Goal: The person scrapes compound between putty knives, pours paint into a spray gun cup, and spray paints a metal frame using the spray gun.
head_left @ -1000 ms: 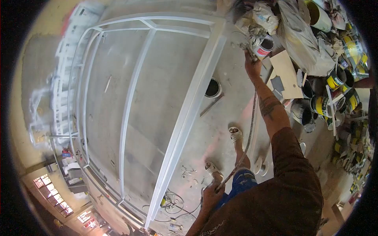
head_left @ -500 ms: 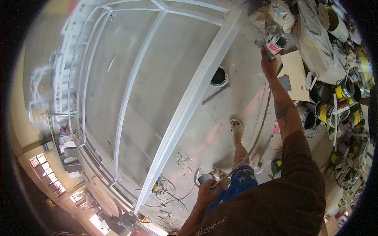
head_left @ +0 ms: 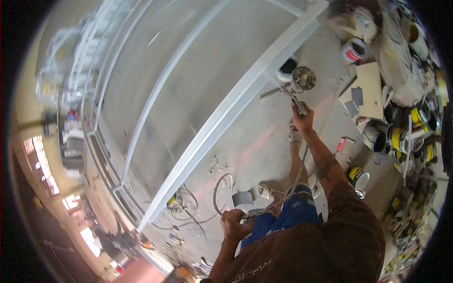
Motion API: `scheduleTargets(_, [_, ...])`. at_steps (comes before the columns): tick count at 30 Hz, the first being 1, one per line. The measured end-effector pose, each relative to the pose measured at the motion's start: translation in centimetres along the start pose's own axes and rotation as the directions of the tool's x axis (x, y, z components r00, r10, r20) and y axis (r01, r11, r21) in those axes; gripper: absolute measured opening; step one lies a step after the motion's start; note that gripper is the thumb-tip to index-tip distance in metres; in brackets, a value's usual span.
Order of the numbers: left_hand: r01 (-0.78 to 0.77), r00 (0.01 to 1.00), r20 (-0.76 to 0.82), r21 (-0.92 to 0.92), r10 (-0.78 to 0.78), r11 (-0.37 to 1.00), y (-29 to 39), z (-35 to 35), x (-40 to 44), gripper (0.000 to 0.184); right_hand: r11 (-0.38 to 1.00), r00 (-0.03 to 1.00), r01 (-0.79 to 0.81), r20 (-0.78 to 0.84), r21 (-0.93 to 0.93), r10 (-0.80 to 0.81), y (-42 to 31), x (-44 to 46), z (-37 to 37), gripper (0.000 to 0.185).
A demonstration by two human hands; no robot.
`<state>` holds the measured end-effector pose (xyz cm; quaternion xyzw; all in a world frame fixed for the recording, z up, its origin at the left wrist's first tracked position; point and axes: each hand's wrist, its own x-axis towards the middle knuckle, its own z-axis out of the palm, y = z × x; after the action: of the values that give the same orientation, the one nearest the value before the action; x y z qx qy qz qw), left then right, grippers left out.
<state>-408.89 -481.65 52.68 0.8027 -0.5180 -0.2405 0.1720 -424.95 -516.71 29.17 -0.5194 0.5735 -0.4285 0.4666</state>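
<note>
My right hand (head_left: 303, 118) is wrapped round a paint spray gun (head_left: 298, 104), whose paint-smeared round cup (head_left: 303, 78) is at its far end. The gun is close to the right side of a pale-coated metal frame (head_left: 222, 115); I cannot tell whether it is spraying. A hose (head_left: 302, 167) runs back from my right hand past my legs to my left hand. My left hand (head_left: 234, 226) is closed around the hose near my thigh, with a loop of it hanging beyond.
An open paint can (head_left: 287, 68) stands on the floor beside the frame. Further right are a red-labelled can (head_left: 354, 50), a board (head_left: 369, 89), a plastic sheet (head_left: 398, 61) and several yellow-labelled cans (head_left: 398, 138). Coiled hose (head_left: 183, 205) lies on the floor near the frame's lower end.
My right hand has brought the spray gun left and nearer, from beside the red-labelled can to beside the frame. My left hand still holds the hose. The view has shifted.
</note>
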Motion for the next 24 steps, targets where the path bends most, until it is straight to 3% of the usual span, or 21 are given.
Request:
scheduleTargets(3, [0.042, 0.995, -0.086, -0.058, -0.047, 0.997, -3.0, -0.6, -6.1, 0.019, 0.999, 0.993, 0.022, 0.119, 0.028, -0.025, 0.8, -6.2, 3.2, 0.022])
scheduleTargets(4, [0.069, 0.991, -0.113, -0.069, -0.076, 0.995, -3.9, -1.0, -7.7, 0.019, 0.979, 0.995, 0.065, 0.067, 0.192, -0.079, 1.2, -8.3, 5.4, 0.023])
scheduleTargets(5, [0.056, 0.988, -0.141, -0.083, -0.068, 0.995, -4.6, -1.4, -9.4, 0.018, 0.979, 0.990, 0.074, 0.103, 0.192, -0.095, 1.4, -10.3, 6.6, 0.023])
scheduleTargets(8, [0.085, 0.967, -0.230, -0.121, -0.111, 0.989, -6.5, -2.4, -13.9, 0.018, 0.994, 0.960, 0.103, 0.266, -0.032, -0.091, 0.4, -16.1, 9.1, 0.018])
scheduleTargets(11, [0.156, 0.943, -0.276, -0.127, -0.186, 0.980, -8.3, -3.2, -18.0, 0.015, 0.993, 0.944, 0.106, 0.307, 0.056, -0.118, 0.3, -21.6, 13.1, 0.019])
scheduleTargets(12, [0.194, 0.938, -0.268, -0.120, -0.220, 0.974, -8.6, -3.3, -19.2, 0.013, 0.977, 0.919, 0.201, 0.330, 0.072, -0.213, 0.2, -23.0, 14.1, 0.018])
scheduleTargets(17, [0.273, 0.887, -0.345, -0.139, -0.305, 0.952, -9.2, -4.1, -22.4, 0.013, 0.992, 0.869, 0.113, 0.478, 0.064, -0.130, 0.4, -30.5, 18.9, 0.018])
scheduleTargets(19, [0.286, 0.879, -0.353, -0.144, -0.320, 0.947, -9.2, -4.0, -23.1, 0.013, 0.989, 0.834, 0.147, 0.536, 0.017, -0.133, 1.5, -32.9, 20.4, 0.020])
scheduleTargets(21, [0.288, 0.848, -0.416, -0.159, -0.328, 0.944, -9.1, -3.6, -23.2, 0.013, 0.975, 0.817, 0.144, 0.536, 0.168, -0.213, 2.1, -35.0, 21.8, 0.021])
scheduleTargets(24, [0.290, 0.866, -0.374, -0.167, -0.333, 0.942, -9.2, -2.7, -23.3, 0.012, 0.968, 0.756, 0.229, 0.608, 0.100, -0.241, 0.5, -35.5, 21.0, 0.015])
